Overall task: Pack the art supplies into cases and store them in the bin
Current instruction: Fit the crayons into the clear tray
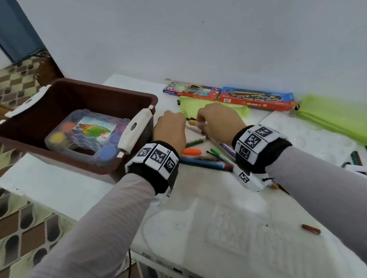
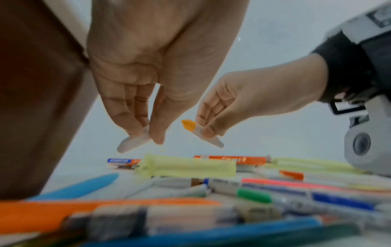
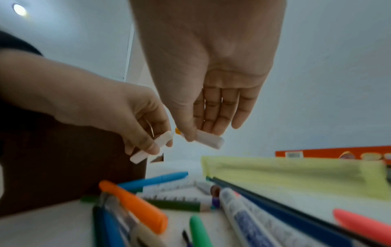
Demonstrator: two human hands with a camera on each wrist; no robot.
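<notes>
A home room (likely): patterned floor tiles (image 1: 16,215), plain painted wall (image 1: 211,22), white table (image 1: 208,215).

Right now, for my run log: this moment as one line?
left hand: pinches clear cap | right hand: pinches orange-tipped marker | cap: off | bin: holds paint set

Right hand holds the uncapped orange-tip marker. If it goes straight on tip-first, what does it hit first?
Most likely the clear cap pinched in the left hand; the marker in the right hand points its tip that way, though depth is unclear.

Pale wall (image 1: 188,25), patterned floor (image 1: 17,224) — white table (image 1: 210,226)
</notes>
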